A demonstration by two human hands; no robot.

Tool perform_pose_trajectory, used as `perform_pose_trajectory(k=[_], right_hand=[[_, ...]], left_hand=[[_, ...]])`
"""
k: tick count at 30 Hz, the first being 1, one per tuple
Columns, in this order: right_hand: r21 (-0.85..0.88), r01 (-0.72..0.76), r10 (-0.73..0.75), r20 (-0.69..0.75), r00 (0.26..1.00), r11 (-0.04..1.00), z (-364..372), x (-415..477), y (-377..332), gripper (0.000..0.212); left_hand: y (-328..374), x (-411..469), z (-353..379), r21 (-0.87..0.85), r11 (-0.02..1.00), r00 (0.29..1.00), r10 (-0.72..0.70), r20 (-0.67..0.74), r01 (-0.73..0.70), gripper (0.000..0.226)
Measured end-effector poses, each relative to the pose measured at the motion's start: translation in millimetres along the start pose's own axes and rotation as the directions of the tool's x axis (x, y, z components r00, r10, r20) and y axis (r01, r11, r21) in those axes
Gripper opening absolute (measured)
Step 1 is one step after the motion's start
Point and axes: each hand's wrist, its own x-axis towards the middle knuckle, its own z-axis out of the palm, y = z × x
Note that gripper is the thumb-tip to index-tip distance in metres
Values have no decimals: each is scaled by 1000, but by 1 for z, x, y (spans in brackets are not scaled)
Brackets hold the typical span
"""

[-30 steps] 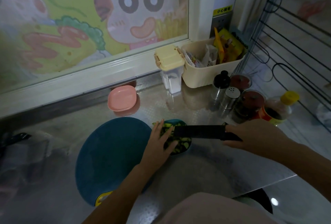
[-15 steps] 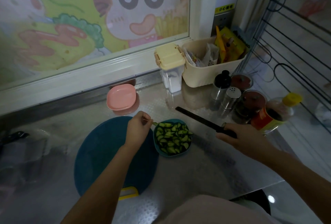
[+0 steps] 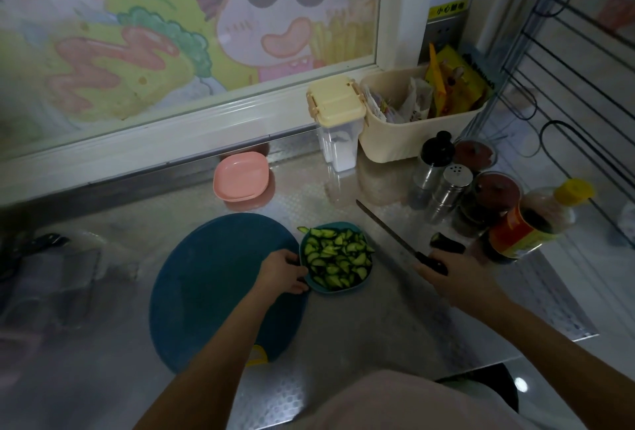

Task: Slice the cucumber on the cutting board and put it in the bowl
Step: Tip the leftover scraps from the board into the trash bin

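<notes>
Far L on the steel counter (image 3: pixel 378 319) sat smth dark & blurred, couldn't tell what. Next came the round blue cutting board (image 3: pixel 213 285), lying flat w/ a yellow tab at its near edge. Behind it, by the window ledge, was a small pink dish (image 3: pixel 240 175).

My L hand (image 3: pixel 283 275) was at the board's R edge, fingers curled over the L rim of the teal bowl (image 3: pixel 326 289), gripping it. The bowl sat right against the board on the counter, heaped w/ cucumber slices (image 3: pixel 338 254); one slice hung on the far-L rim.

Further back stood a clear container w/ a pale yellow lid (image 3: pixel 336 110), touching a cream basket (image 3: pixel 412 144) of packets.

R of the bowl, the knife (image 3: pixel 388 230) slanted away & to the L, edge-on. I couldn't tell if it touched the counter. My R hand (image 3: pixel 457 278) was wrapped round its black handle. Just beyond that hand lay a dark stub (image 3: pixel 446 244), poss. a cucumber end. Then 2 shakers (image 3: pixel 450 185), some dark jars & a yellow-capped bottle (image 3: pixel 536 223) at far R.
</notes>
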Motion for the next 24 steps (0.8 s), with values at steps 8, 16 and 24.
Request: perform_pose_trajectory(k=[8, 16, 24], right_hand=[[-76, -49, 52, 34, 998, 996, 29, -17, 15, 35], [-104, 56, -56, 2, 998, 993, 37, -38, 4, 30], [-65, 177, -187, -205, 961, 982, 18, -25, -15, 16]], left_hand=[[-8, -3, 17, -121, 993, 997, 1, -76, -10, 14], [-7, -10, 33, -329, 944, 997, -39, -73, 13, 15], [6, 5, 0, -411, 911, 990, -14, -139, -45, 13]])
